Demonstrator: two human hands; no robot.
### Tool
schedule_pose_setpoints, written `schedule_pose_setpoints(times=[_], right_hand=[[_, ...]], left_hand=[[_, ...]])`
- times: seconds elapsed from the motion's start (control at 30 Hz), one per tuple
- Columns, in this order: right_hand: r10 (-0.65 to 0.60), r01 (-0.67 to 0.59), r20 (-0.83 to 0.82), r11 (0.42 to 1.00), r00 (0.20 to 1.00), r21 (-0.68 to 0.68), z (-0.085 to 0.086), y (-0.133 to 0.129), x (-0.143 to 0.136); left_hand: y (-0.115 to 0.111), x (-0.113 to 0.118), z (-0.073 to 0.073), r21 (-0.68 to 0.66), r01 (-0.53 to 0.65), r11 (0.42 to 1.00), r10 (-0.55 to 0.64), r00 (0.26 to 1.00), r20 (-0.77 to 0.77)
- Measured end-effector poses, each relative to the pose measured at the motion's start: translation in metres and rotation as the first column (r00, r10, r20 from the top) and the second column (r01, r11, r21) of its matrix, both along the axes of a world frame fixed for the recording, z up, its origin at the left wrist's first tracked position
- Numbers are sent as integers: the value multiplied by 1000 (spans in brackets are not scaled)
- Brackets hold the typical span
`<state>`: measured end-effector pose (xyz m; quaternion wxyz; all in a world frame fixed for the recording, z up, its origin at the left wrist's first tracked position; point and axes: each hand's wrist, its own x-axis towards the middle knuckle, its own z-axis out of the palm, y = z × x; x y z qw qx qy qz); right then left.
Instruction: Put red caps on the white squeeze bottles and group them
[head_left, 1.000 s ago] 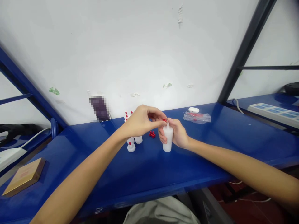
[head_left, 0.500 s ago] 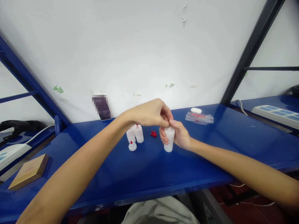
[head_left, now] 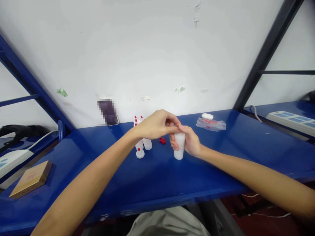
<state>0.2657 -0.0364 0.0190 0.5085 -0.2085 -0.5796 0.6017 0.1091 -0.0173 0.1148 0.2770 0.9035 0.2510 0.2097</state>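
My right hand is wrapped round a white plastic bottle, which stands upright near the middle of the table. Over its mouth, my left hand has its fingers pinched together, touching the right thumb. Those fingers and the right thumb hide the bottle's top, and whatever the pinch holds cannot be made out. To the left, partly behind my left wrist, stand several white bottles with red tips. A loose white lid with a red tip lies in front of them. Small red caps form a cluster between these bottles and my hands.
On the blue table, a clear plastic bag with red pieces lies at the back right beside a small white case. A phone leans on the wall. A gold box sits at the left edge.
My left hand has dropped slightly and turned at the wrist, so red tips of the bottles behind it now show. The right hand keeps its hold on the bottle.
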Motion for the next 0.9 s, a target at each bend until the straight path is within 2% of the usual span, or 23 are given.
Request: schedule_pose_setpoints(times=[0.1,0.2,0.23,0.3,0.37,0.43,0.53,0.63,0.7,0.9], right_hand=[[13,-14,17,999,1000,37,-2,2,2],[-1,-2,64,999,998,53,-3,2,4],[-15,10,81,998,997,55,-3,2,4],[-59,51,112,996,992,80,-1,0,4],[-129,107,156,984,979,139,0,-4,3],[-194,154,203,968,960,200,1,-7,2],[-229,179,204,955,952,238,-2,-11,3],[-263,216,147,937,953,275,-8,-13,5],[-271,227,118,928,955,295,-12,-14,7],[-165,166,-23,957,986,237,-14,-17,8]], left_hand=[[-6,-19,3,68,-97,993,87,986,139],[-14,-52,3,31,-235,971,220,941,258],[-17,-65,0,20,-273,962,261,936,237],[-23,-90,-10,48,-325,945,319,942,100],[-29,-110,-26,113,-365,924,372,927,-47],[-35,-122,-42,141,-384,912,401,909,-115],[-38,-127,-60,204,-419,885,440,895,-72],[-36,-124,-68,265,-438,859,457,889,-12],[-34,-123,-71,281,-414,866,442,896,-41],[-30,-127,-82,287,-383,878,427,898,-107]])
